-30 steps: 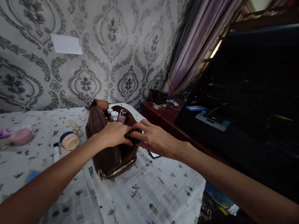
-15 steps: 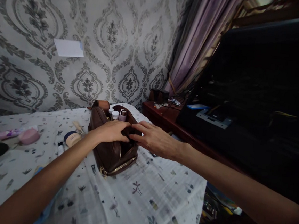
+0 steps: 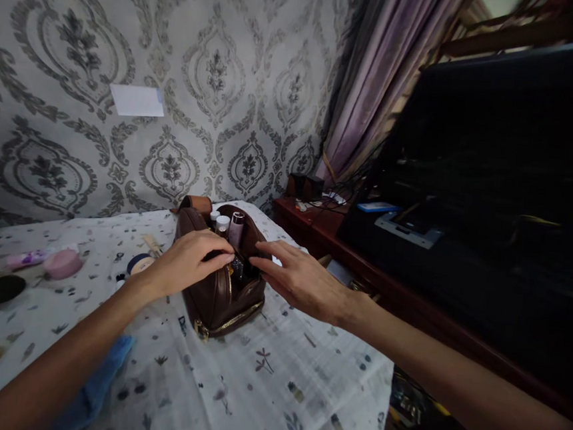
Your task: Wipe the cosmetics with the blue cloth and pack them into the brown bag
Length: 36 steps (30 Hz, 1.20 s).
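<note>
A brown leather toiletry bag (image 3: 211, 299) with gold zips sits unzipped on the patterned white cloth. My left hand (image 3: 185, 260) grips the left rim of its opening, thumb and fingers closed over the edge. On the opposite side, my right hand (image 3: 298, 279) holds the right rim, fingertips bent inside. Between them the mouth gapes, and something dark and glittery (image 3: 238, 264) shows within. Toward the back of the bag stand a pinkish bottle with a shiny cap (image 3: 236, 227) and a white-capped bottle (image 3: 222, 224). The bag's bottom is hidden.
Left on the cloth (image 3: 231, 384) lie a pink round container (image 3: 63, 262), a purple-white tube (image 3: 26, 258), a dark-topped jar (image 3: 3, 289), a navy-lidded jar (image 3: 140, 264) and a blue cloth (image 3: 95, 386). A reddish-brown desk (image 3: 310, 224) with a large black screen (image 3: 483, 145) borders the right.
My left hand has drawn back leftward and my right hand slightly rightward, so the bag's opening is wider and its glittery content shows. The view has shifted slightly.
</note>
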Each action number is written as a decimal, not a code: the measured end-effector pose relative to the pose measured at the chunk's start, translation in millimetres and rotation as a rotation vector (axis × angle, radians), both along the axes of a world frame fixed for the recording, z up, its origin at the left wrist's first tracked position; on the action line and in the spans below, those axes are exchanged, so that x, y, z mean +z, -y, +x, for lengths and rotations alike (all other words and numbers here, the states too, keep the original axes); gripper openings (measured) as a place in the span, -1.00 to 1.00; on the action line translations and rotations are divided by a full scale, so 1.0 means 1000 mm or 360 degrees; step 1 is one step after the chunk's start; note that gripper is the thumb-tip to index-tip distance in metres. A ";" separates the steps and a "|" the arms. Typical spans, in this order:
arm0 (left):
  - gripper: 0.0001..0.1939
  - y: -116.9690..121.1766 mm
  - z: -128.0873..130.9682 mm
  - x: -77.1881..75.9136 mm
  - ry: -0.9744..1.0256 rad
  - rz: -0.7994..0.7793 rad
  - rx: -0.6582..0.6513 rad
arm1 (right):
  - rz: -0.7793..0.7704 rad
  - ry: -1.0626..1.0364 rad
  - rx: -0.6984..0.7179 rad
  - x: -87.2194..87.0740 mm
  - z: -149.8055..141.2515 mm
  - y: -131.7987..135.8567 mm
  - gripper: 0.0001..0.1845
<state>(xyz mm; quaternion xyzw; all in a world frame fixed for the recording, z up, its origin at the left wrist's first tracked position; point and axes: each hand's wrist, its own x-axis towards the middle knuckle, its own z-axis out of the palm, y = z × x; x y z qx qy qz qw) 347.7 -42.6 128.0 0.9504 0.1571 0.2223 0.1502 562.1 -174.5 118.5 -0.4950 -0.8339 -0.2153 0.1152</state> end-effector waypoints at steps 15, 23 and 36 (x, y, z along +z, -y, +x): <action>-0.60 0.049 -0.138 -0.111 -0.0083 0.0539 0.0404 | 0.0084 -0.0566 0.0453 -0.062 -0.055 0.036 -0.72; -0.38 0.077 -0.200 -0.157 -0.0381 0.0567 0.0788 | -0.0325 -0.0825 0.0464 -0.103 -0.114 0.011 -0.72; -0.72 0.071 -0.197 -0.128 0.0120 0.0223 0.0793 | -0.0635 -0.1116 0.0057 -0.124 -0.220 -0.076 -0.55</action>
